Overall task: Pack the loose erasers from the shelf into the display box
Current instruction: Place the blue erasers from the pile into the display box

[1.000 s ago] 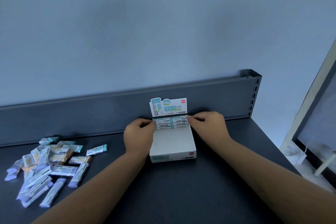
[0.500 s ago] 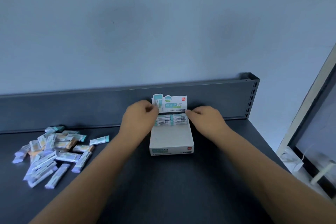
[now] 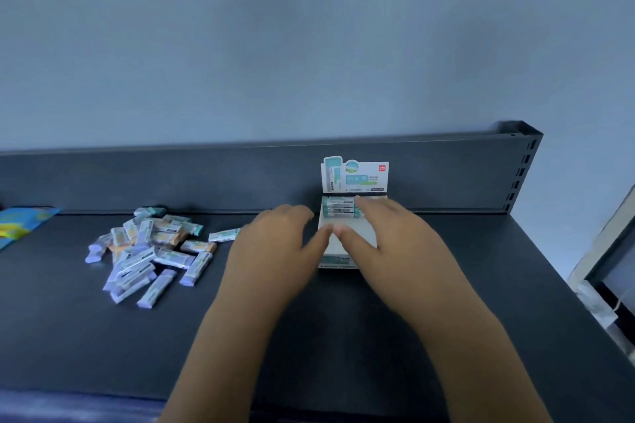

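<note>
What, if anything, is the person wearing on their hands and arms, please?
Nothing visible. The left hand and right hand are bare, with no gloves, rings or watch in view, and both forearms are uncovered, with no sleeves showing. The picture is slightly blurred, so fine marks cannot be told.

The person is working with bare arms. The left hand (image 3: 275, 244), just left of the display box (image 3: 355, 175), and the right hand (image 3: 388, 237), in front of the box, are wearing nothing that shows. The left forearm (image 3: 220, 336) and right forearm (image 3: 464, 336) are showing uncovered down to the frame's edge; the fingers are blurring.
</note>
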Available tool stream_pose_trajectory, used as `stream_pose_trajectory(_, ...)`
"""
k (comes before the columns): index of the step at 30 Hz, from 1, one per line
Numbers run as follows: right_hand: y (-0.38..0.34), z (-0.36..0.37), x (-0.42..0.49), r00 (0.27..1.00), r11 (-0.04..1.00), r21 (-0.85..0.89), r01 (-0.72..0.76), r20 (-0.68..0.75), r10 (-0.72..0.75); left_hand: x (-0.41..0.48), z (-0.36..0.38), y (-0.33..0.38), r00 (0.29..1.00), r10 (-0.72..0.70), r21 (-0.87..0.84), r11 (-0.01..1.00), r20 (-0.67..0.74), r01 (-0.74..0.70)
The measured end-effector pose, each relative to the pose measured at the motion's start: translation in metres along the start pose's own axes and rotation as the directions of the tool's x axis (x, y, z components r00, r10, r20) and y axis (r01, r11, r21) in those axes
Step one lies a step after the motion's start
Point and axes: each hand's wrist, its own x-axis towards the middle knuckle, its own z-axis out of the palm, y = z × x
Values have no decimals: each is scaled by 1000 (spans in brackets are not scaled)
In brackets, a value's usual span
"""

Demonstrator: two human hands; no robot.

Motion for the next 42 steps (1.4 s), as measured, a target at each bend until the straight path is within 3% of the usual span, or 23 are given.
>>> stream_pose_trajectory(8, -48, 20, -10, 998, 999, -15, -42, 41, 42, -17, -23, -56, 993, -1, -7, 1000, -114, 0)
stream_pose_trajectory(17, -109, 72, -17, 995, 995, 21, -95, 23, 95, -26, -48, -135, 998, 29, -48, 998, -58, -32)
stream_pose_trajectory(24, -139, 92, -13, 997, 998, -3, -55, 62, 55, -18, -55, -161, 999, 23, -86, 996, -43, -26)
stream_pose_trajectory(32, -133, 98, -2, 987, 1000, -1, -22, 159, 22, -16, -70, -203, 981, -190, -190, 966, -47, 177)
stream_pose_trajectory(42, -164, 127, 24, 983, 998, 35, 43, 177, -49, -22, -79, -251, 974, -219, -228, 953, -64, 200)
